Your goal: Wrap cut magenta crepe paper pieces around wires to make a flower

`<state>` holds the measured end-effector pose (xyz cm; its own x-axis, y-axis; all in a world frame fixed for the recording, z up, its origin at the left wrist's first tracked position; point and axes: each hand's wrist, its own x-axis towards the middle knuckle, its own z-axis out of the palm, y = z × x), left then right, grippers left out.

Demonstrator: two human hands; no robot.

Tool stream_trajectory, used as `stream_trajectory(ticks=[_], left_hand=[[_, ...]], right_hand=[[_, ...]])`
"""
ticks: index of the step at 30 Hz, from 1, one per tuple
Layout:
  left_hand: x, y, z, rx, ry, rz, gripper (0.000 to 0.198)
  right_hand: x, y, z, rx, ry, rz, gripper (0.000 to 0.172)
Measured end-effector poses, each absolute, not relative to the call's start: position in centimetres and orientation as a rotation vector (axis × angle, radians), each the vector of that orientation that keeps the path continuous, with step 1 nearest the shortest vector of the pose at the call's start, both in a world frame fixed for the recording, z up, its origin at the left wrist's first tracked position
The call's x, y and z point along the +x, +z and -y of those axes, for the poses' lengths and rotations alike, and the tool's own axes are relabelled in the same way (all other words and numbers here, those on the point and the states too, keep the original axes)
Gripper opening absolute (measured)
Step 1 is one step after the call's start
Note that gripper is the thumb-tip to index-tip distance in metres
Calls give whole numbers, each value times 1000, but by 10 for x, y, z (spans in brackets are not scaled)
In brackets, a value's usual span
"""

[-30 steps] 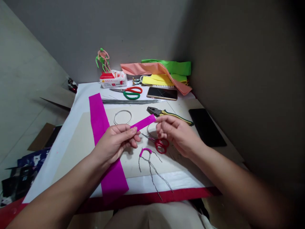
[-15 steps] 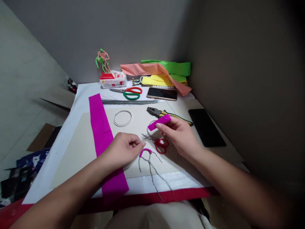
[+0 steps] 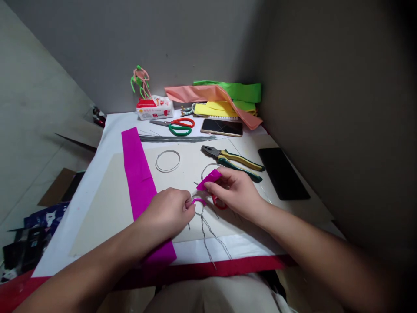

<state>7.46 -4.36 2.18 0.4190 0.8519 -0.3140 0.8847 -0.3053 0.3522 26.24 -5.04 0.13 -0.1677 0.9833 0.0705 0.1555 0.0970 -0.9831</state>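
Observation:
My left hand [image 3: 174,208] is closed on a twisted wire figure [image 3: 203,219], gripping it at the loop, which is partly wrapped in magenta. Its grey wire legs hang toward the table's front edge. Between the thumb and fingers of my right hand [image 3: 233,189] is a short magenta paper strip [image 3: 208,179], close above the loop. Small red-handled scissors [image 3: 220,202] lie under the right hand and are partly covered. A wide magenta paper band [image 3: 138,169] runs beneath my left forearm.
Pliers [image 3: 231,161] and a black tablet-like slab [image 3: 283,174] lie at the right. A wire ring [image 3: 167,161], straight wires [image 3: 176,139], larger scissors [image 3: 177,126] and a phone [image 3: 221,127] are farther back. Behind are folded coloured papers [image 3: 211,93] and a tissue pack [image 3: 155,108] near small figures [image 3: 140,81].
My left hand has taken hold of the wire figure and raised it slightly. My right hand has brought the magenta strip down and left, nearer the loop.

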Motion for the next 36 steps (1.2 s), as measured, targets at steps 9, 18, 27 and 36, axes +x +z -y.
stream_trajectory(ticks=[9,18,27,36], left_hand=[[76,30,48,2148,64,-1425,16],[71,33,44,2122,171,-1343,13],[65,32,41,2081,209,-1249,13],[68,36,38,1790,305,-1067,17]], right_hand=[[267,-7,47,-1323,1104,1691,6],[267,-1,47,-1179,1592,1441,11],[267,2,47,-1151,1697,1317,22],[265,3,52,-1089,1736,1250,17]])
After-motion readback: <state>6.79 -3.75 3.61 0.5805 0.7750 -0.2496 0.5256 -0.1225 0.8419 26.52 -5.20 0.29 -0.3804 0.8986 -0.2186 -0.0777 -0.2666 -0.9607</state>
